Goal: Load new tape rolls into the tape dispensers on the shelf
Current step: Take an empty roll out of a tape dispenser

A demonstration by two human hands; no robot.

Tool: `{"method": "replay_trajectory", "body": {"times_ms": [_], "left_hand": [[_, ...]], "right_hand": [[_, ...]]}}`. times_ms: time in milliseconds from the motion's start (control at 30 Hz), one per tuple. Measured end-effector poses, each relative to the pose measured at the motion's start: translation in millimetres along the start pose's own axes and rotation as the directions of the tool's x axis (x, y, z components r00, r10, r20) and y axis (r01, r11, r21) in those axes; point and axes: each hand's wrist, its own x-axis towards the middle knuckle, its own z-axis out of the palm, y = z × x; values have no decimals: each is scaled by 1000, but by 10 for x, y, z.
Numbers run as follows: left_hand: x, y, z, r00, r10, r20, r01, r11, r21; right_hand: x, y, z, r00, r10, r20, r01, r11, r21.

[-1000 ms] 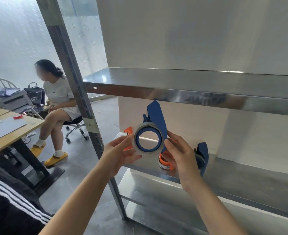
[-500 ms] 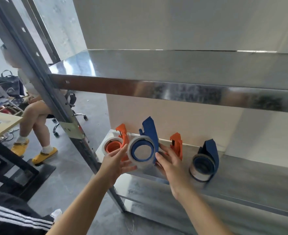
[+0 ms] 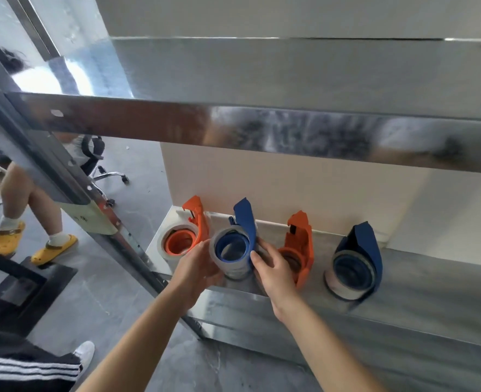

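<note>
Okay: both forearms reach up and forward to the lower shelf. Left hand cups the left side of the near blue dispenser, fingers curled round its tape roll. Right hand grips the right side, thumb on the blue strap, fingers wrapped behind. Dispenser sits between the two hands; resting on the shelf or just off it, cannot tell. Loaded orange dispenser just beyond the left hand's fingertips. Second orange dispenser right behind the right hand's knuckles. Far blue dispenser well to its right.
</note>
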Motion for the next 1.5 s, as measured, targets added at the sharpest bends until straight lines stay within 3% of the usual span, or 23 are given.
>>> {"method": "replay_trajectory", "body": {"times_ms": [267,500,600,733,833,900,967,1033,1100,1267,1500], "left_hand": [[171,-34,-51,995,-97,-33,94,992,-80],[173,-42,-31,989,-146,3,146,988,-53],[63,8,60,999,-45,2,45,999,-26],[-33,118,120,957,223,-185,-207,973,101],[-184,222,324,936,332,-116,-314,937,155],[-236,201,491,955,295,10,-291,937,191],[-196,76,602,973,205,110,-228,934,274],[-129,-79,673,981,105,164,-158,920,359],[-93,-200,749,986,17,168,-84,912,400],[-63,-353,866,969,-90,229,-12,911,411],[-35,-358,874,975,-70,209,-14,927,375]], "right_hand": [[177,124,53,999,46,-16,-47,996,-71],[125,50,62,994,76,84,-67,993,-102],[59,-12,30,989,88,120,-76,991,-106],[-82,-188,-141,979,120,167,-113,992,-50],[-130,-340,-379,995,69,73,-64,996,-63],[-105,-415,-560,997,-9,-72,-1,991,-132],[-58,-444,-742,973,-109,-203,41,949,-314],[-48,-421,-881,957,-166,-238,28,868,-495],[-81,-370,-935,970,-113,-215,-30,824,-566],[-184,-253,-849,990,81,-113,-127,855,-504],[-184,-219,-791,985,66,-161,-124,915,-384]]}}
